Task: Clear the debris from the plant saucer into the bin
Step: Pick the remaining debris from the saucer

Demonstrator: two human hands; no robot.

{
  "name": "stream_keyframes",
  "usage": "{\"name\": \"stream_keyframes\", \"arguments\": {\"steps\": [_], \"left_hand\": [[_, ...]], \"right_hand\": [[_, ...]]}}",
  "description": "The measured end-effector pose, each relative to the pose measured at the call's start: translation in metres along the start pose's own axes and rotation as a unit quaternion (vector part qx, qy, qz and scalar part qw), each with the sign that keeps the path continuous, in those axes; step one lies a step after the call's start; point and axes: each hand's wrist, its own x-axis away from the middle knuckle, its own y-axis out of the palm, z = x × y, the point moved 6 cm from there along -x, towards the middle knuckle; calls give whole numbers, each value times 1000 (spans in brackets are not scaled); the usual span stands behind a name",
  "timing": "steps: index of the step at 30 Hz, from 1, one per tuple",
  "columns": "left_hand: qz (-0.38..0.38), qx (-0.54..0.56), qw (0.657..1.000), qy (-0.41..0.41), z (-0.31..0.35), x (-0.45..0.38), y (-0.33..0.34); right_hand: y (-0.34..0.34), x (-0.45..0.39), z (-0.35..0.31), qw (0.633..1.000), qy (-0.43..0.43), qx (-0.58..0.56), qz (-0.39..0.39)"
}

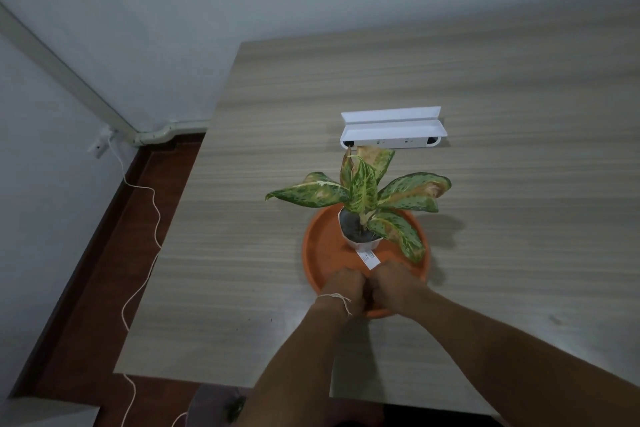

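Note:
An orange plant saucer (322, 243) sits on the wooden table (235, 253). In it stands a white pot (362, 245) holding a plant (363, 191) with speckled green leaves, some browned. A white tag (369, 258) hangs from the pot's front. My left hand (341, 288) and my right hand (394, 286) are pressed side by side over the saucer's near part, fingers curled downward. What lies under the fingers is hidden. No loose debris shows on the bare orange surface.
A white open box (393, 132) lies behind the plant. Below the table's near edge a dark bin-like shape (214, 404) shows on the red-brown floor. A white cable (152, 218) runs down the wall and along the floor at the left.

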Motion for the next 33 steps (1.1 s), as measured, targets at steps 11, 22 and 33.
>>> {"name": "stream_keyframes", "arguments": {"steps": [11,22,33], "left_hand": [[159,110,978,-81,-84,54,-71],[261,143,931,-209,-235,243,-65],[363,248,816,-376,-349,446,5]], "right_hand": [[-14,-18,-57,986,-59,65,143],[123,-5,-243,972,-215,71,60],[318,62,-402,894,-406,183,-44]]}}
